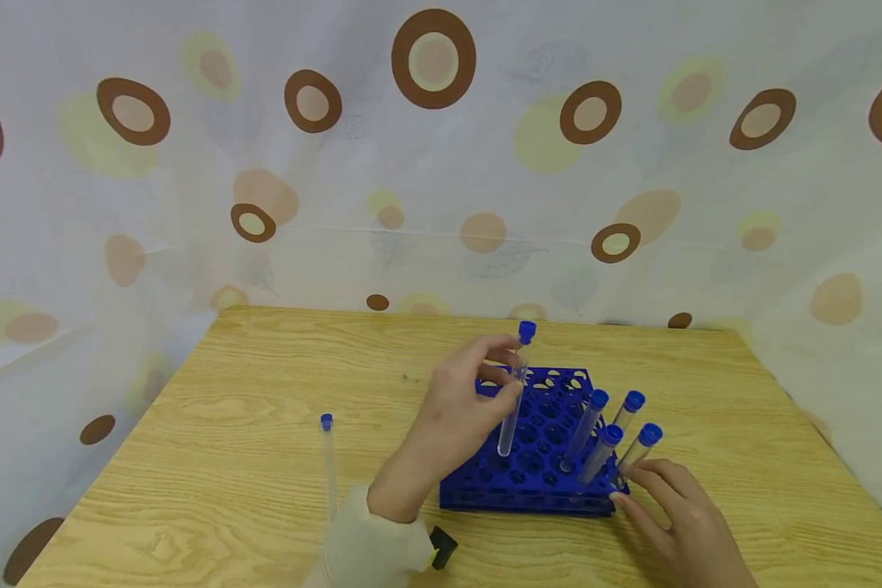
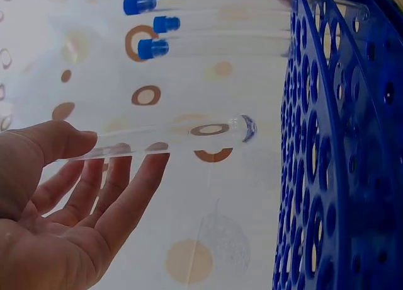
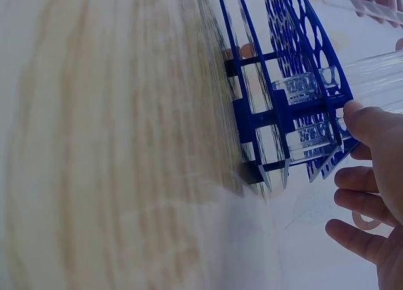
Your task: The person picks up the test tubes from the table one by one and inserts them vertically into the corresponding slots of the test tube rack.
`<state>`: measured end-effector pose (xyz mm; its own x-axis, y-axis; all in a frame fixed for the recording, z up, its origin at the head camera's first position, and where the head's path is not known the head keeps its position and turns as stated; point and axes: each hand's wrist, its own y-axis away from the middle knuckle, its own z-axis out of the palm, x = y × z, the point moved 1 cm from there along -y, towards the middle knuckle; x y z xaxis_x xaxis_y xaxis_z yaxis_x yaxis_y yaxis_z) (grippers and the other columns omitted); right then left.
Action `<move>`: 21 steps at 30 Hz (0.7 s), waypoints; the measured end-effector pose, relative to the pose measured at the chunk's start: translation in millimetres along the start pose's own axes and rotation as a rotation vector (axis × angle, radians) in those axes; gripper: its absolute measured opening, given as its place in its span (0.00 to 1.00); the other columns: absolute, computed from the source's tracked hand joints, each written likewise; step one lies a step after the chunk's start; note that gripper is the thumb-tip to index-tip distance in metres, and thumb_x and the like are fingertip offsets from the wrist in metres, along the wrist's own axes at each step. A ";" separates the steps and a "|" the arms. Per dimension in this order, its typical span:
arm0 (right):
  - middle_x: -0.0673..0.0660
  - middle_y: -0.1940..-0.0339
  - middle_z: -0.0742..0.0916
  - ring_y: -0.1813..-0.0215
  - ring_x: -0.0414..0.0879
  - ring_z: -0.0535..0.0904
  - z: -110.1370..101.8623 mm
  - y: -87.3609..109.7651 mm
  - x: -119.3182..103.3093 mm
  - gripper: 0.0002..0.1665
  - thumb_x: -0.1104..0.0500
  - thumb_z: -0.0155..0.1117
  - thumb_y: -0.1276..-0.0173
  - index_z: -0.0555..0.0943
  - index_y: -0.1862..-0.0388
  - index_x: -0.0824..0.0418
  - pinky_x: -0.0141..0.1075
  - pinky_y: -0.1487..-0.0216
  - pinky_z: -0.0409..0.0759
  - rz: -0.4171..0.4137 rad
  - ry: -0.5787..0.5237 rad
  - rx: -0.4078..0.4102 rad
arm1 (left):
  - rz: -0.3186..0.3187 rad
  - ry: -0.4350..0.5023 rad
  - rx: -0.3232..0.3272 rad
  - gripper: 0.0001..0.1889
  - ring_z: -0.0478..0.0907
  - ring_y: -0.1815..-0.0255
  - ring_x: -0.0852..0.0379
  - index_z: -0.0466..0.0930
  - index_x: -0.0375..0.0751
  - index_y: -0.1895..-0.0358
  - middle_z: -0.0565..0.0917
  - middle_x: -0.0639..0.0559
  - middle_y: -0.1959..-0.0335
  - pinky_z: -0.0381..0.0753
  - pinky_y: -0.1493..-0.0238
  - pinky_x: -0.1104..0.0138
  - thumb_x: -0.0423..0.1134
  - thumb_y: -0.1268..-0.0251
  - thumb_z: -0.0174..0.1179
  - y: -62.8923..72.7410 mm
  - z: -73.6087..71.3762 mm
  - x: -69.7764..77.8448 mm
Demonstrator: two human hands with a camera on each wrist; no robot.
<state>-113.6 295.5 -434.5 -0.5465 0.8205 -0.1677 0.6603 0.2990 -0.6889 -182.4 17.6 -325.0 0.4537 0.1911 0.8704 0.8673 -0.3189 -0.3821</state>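
My left hand [image 1: 459,404] pinches a clear test tube [image 1: 510,429] with a blue cap between thumb and fingertips. The tube is nearly upright, slightly tilted, above the blue test tube rack [image 1: 525,500]. In the left wrist view its rounded bottom end [image 2: 247,129] is apart from the rack's holed top [image 2: 308,164]. At the rack's front right corner, my right hand [image 1: 679,514] holds the edge between thumb and index finger. Its other fingers extend loosely in the right wrist view. Several blue-capped test tubes [image 1: 595,459] stand in holes on the rack's right side, close to that hand.
Another blue-capped test tube [image 1: 331,469] lies on the wooden table [image 1: 265,367] to the left, its lower end hidden by the left sleeve [image 1: 382,543]. A small black and yellow object [image 1: 443,547] shows beside that sleeve. Patterned cloth [image 1: 441,180] hangs behind the table.
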 end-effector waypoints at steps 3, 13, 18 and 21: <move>0.48 0.60 0.83 0.57 0.40 0.76 0.1 -0.4 -0.2 0.15 0.50 0.74 0.40 0.86 0.59 0.58 0.18 0.51 0.72 -0.007 -0.015 0.010 | -0.007 -0.011 -0.008 0.22 0.82 0.53 0.58 0.74 0.48 0.37 0.82 0.49 0.49 0.83 0.59 0.73 0.30 0.32 0.60 -4.9 8.2 1.5; 0.48 0.59 0.83 0.55 0.38 0.76 -1.7 -0.8 -0.8 0.15 0.58 0.77 0.45 0.86 0.59 0.60 0.16 0.49 0.70 0.022 -0.007 -0.034 | 0.034 -0.020 -0.025 0.21 0.81 0.53 0.63 0.72 0.47 0.38 0.80 0.52 0.49 0.81 0.57 0.75 0.31 0.31 0.59 -20.4 34.6 0.6; 0.48 0.59 0.83 0.55 0.38 0.76 -2.0 -1.3 -1.0 0.14 0.56 0.76 0.42 0.86 0.59 0.59 0.16 0.48 0.69 0.016 -0.012 -0.027 | 0.029 -0.018 -0.038 0.18 0.80 0.52 0.66 0.72 0.46 0.40 0.79 0.53 0.50 0.81 0.55 0.77 0.31 0.31 0.59 -27.7 45.1 1.2; 0.48 0.59 0.83 0.55 0.39 0.76 -1.9 -1.0 -0.6 0.14 0.56 0.76 0.43 0.86 0.59 0.59 0.16 0.47 0.69 0.023 -0.010 -0.036 | 0.016 -0.018 -0.044 0.18 0.79 0.52 0.67 0.71 0.45 0.41 0.79 0.54 0.50 0.81 0.55 0.77 0.31 0.31 0.59 -31.3 50.1 0.0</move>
<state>-113.0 295.6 -432.4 -0.5363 0.8222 -0.1905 0.6906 0.2978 -0.6591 -199.3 74.1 -328.5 0.4714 0.2020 0.8585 0.8502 -0.3629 -0.3815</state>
